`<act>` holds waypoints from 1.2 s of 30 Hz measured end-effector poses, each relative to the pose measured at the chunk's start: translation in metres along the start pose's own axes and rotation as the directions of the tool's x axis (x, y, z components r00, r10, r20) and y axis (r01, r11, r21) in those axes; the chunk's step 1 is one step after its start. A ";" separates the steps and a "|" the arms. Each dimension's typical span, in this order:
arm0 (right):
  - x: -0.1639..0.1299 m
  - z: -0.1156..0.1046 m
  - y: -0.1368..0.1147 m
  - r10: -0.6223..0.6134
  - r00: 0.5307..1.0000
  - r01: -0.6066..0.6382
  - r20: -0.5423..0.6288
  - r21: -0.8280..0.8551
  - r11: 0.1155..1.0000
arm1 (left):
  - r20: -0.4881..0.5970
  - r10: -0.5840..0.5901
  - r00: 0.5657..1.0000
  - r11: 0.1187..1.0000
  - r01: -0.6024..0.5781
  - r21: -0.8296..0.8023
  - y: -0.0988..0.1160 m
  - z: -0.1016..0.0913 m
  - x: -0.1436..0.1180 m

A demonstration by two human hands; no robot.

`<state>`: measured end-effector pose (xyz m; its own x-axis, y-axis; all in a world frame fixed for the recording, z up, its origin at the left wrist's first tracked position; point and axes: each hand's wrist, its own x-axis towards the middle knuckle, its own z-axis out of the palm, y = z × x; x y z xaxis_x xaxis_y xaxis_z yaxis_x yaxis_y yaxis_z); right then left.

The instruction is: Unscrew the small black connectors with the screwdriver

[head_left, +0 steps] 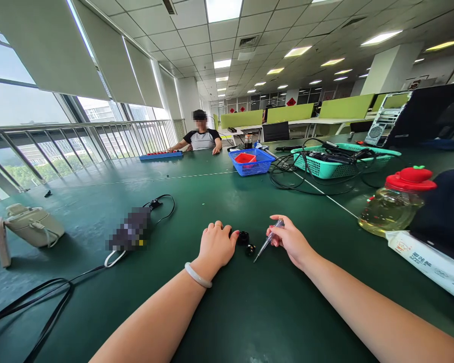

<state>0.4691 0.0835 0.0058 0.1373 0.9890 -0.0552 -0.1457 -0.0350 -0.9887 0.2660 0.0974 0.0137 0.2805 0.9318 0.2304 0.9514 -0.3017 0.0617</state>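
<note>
My right hand (pixel 287 242) grips a slim screwdriver (pixel 267 246) with a clear handle, its metal tip slanting down to the left, close to the tabletop. Low over the table, my left hand (pixel 217 244) has its fingers curled and its thumb against a small black round part (pixel 243 237); its fingers partly hide what lies beneath. Just in front of that part lies a second small dark round piece (pixel 250 249) with a shiny metallic face. The screwdriver tip points beside this piece, apart from it.
On the green table (pixel 227 322) stand a blue basket (pixel 251 169), a teal basket (pixel 325 171) of black cables, a red-lidded bottle (pixel 391 209) and a white packet (pixel 431 264). A beige pouch (pixel 36 227) and black strap (pixel 26 287) lie left. A person (pixel 202 137) sits opposite.
</note>
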 end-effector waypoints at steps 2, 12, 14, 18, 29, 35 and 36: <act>0.001 -0.001 0.000 0.013 1.000 -0.013 -0.004 0.012 1.000 | -0.004 0.055 0.998 0.996 -0.055 -0.075 -0.001 0.002 0.001; 0.003 0.000 0.001 0.005 1.000 -0.005 0.001 0.036 0.999 | 0.062 0.436 0.898 0.854 -0.391 -0.343 -0.003 0.007 -0.003; 0.004 0.000 0.002 0.009 1.000 -0.009 0.002 0.044 0.999 | 0.050 0.449 0.892 0.845 -0.406 -0.350 -0.003 0.005 -0.004; 0.004 0.000 0.001 0.014 1.000 -0.014 0.006 0.042 0.999 | 0.050 0.440 0.897 0.846 -0.395 -0.358 -0.002 0.001 -0.004; 0.004 -0.001 0.000 0.026 0.999 -0.026 0.019 0.013 1.000 | 0.023 0.408 0.913 0.858 -0.375 -0.351 0.000 0.001 -0.004; 0.003 -0.002 0.000 0.034 0.999 -0.035 0.022 0.019 0.999 | 0.022 0.436 0.900 0.844 -0.400 -0.356 0.003 -0.003 -0.005; 0.003 -0.002 0.000 0.035 0.999 -0.036 0.023 0.020 0.999 | 0.022 0.447 0.894 0.840 -0.412 -0.352 0.003 -0.004 -0.006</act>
<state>0.4712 0.0863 0.0056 0.1098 0.9902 -0.0868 -0.1697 -0.0674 -0.9832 0.2668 0.0905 0.0165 0.6794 0.7026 0.2119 0.6394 -0.7084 0.2988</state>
